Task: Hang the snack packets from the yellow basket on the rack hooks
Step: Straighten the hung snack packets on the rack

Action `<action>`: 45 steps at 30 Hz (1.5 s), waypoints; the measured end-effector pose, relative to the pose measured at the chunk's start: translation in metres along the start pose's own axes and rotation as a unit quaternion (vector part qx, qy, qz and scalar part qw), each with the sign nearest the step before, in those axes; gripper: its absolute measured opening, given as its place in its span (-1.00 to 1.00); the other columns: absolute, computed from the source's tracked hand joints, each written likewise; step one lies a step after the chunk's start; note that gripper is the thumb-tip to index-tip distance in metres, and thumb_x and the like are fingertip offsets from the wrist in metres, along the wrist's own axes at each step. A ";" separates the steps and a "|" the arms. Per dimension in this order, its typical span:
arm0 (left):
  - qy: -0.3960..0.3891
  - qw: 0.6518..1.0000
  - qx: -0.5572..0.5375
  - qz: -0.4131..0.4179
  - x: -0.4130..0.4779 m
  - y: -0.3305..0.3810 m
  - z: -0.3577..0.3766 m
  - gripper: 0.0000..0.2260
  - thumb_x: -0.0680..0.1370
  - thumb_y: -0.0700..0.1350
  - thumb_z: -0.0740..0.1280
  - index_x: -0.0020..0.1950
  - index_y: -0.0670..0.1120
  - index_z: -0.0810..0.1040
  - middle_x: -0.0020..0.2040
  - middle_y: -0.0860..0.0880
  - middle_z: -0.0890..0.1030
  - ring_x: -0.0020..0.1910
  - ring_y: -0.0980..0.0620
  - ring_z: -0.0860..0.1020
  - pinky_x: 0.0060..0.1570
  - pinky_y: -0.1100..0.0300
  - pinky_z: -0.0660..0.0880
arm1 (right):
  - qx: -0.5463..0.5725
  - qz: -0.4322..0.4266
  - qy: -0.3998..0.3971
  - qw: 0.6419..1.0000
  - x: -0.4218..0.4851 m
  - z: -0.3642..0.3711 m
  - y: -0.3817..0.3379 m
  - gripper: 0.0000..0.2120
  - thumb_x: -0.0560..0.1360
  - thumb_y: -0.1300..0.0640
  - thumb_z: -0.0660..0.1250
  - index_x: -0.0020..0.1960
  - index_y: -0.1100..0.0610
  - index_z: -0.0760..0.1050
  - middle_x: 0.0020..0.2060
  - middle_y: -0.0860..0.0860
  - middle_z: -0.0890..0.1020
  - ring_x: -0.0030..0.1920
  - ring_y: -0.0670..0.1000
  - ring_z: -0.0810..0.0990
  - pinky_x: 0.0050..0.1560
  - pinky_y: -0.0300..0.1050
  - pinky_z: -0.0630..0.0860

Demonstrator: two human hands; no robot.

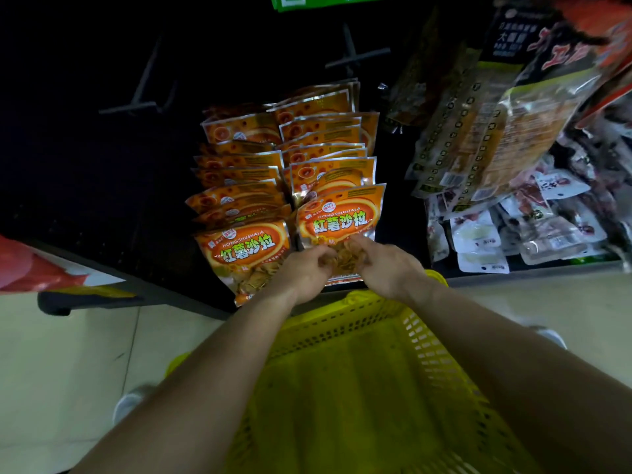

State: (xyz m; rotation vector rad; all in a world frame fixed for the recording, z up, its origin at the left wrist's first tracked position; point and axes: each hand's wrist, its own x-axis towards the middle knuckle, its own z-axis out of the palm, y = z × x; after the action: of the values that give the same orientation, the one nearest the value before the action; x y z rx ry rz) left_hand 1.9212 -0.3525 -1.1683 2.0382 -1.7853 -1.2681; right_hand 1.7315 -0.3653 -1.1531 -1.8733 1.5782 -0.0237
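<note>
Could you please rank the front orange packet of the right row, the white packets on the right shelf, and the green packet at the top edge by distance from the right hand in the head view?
From the right hand:
1. Front orange packet, pinched in its fingers.
2. White packets, on the shelf to its right.
3. Green packet, at the top edge.

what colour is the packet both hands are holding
Orange with green lettering, the packet shows best in the head view.

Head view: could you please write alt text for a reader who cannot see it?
Both hands, left and right, grip the front orange packet in the right of two hanging rows. A yellow basket sits below, apparently empty.
</note>
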 end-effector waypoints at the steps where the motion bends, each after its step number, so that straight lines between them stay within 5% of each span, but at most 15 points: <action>1: 0.000 1.000 0.002 0.004 -0.002 0.000 0.001 -0.70 0.60 0.04 0.26 0.33 0.22 0.50 0.23 0.01 0.61 -0.08 0.11 0.57 -0.27 0.31 0.39 | 0.001 -0.001 -0.005 1.000 -0.001 0.000 0.000 -0.57 0.50 -0.05 0.14 0.34 -0.27 0.18 -0.01 0.01 0.61 -0.10 0.11 0.54 -0.20 -0.03 0.42; 8: -0.006 1.000 0.000 0.006 -0.015 0.001 -0.004 -0.67 0.61 0.08 0.30 0.38 0.16 0.50 0.33 -0.03 0.57 0.18 -0.01 0.56 0.11 0.15 0.50 | 0.064 -0.006 -0.052 0.997 -0.008 -0.014 -0.003 -0.63 0.49 -0.06 0.17 0.28 -0.21 0.41 -0.04 0.00 0.62 -0.13 0.03 0.59 -0.02 0.05 0.58; 14: 0.019 0.998 -0.065 0.004 -0.014 0.008 -0.005 -0.58 0.61 0.11 0.28 0.48 0.22 0.39 0.50 0.02 0.40 0.38 -0.02 0.43 0.37 0.04 0.39 | 0.020 -0.009 -0.061 0.998 -0.004 -0.005 -0.007 -0.49 0.59 -0.09 0.17 0.50 -0.18 0.12 0.18 0.06 0.60 0.01 0.10 0.57 -0.03 0.01 0.48; 19: 0.023 0.998 -0.061 0.018 -0.006 0.010 0.003 -0.53 0.63 0.07 0.27 0.54 0.22 0.27 0.52 -0.03 0.37 0.10 0.16 0.40 -0.13 0.43 0.26 | 0.019 0.030 -0.027 0.999 0.003 0.001 -0.007 -0.40 0.57 -0.08 0.16 0.50 -0.32 -0.06 0.37 0.11 0.41 0.24 0.18 0.46 -0.02 0.01 0.37; 25: 0.017 0.999 -0.028 0.009 -0.001 0.012 -0.001 -0.52 0.63 0.09 0.28 0.54 0.25 0.26 0.50 -0.03 0.40 0.30 0.01 0.46 0.13 0.25 0.36 | 0.019 0.040 -0.051 0.998 0.009 -0.008 -0.002 -0.35 0.56 -0.12 0.18 0.53 -0.33 -0.08 0.34 0.16 0.42 0.18 0.20 0.52 0.21 0.12 0.49; 29: -0.014 1.000 -0.003 -0.005 -0.015 0.014 -0.011 -0.52 0.61 0.10 0.32 0.52 0.25 0.31 0.53 -0.02 0.36 0.43 -0.05 0.40 0.39 0.03 0.39 | 0.037 0.001 -0.065 0.997 -0.003 -0.024 -0.007 -0.52 0.54 -0.05 0.24 0.43 -0.23 0.27 0.22 0.05 0.58 0.11 0.11 0.57 0.16 0.09 0.52; 33: 0.015 1.000 0.000 0.004 -0.039 0.014 -0.033 -0.59 0.59 0.12 0.33 0.45 0.20 0.44 0.39 0.04 0.53 0.29 0.01 0.52 0.18 0.18 0.44 | -0.004 -0.007 -0.050 0.999 -0.014 -0.038 -0.021 -0.54 0.56 -0.05 0.21 0.45 -0.13 0.33 0.31 0.06 0.54 0.16 0.12 0.56 0.15 -0.01 0.52; 37: 0.084 0.996 -0.033 -0.002 -0.066 -0.005 -0.062 -0.69 0.56 0.04 0.37 0.30 0.16 0.55 0.19 0.04 0.65 0.10 0.03 0.60 0.15 0.05 0.55 | -0.004 -0.037 -0.028 0.999 -0.019 -0.040 -0.049 -0.48 0.56 -0.08 0.25 0.50 -0.12 0.27 0.39 0.06 0.48 0.26 0.14 0.52 0.20 0.00 0.50; 41: 0.128 0.991 -0.016 -0.038 -0.081 -0.036 -0.079 -0.65 0.53 0.09 0.37 0.33 0.18 0.52 0.21 0.04 0.63 0.16 0.00 0.59 0.22 0.01 0.52 | -0.023 -0.093 0.004 0.995 -0.016 -0.025 -0.090 -0.38 0.50 -0.06 0.35 0.51 -0.04 0.27 0.41 0.09 0.45 0.37 0.15 0.43 0.28 0.02 0.45; 45: 0.071 0.992 -0.055 -0.090 -0.077 -0.056 -0.078 -0.52 0.56 0.07 0.35 0.46 0.25 0.35 0.34 0.01 0.54 0.22 -0.03 0.55 0.26 0.00 0.50 | -0.050 -0.117 -0.004 0.992 -0.005 -0.003 -0.122 -0.38 0.48 -0.05 0.38 0.48 0.01 0.27 0.21 0.12 0.58 0.18 0.18 0.55 0.11 0.04 0.55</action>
State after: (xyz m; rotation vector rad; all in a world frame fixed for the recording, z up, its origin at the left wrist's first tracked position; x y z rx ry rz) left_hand 2.0199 -0.3013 -1.1152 2.2075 -1.4668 -1.2022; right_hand 1.8346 -0.3583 -1.0884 -2.1255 1.3692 -0.0393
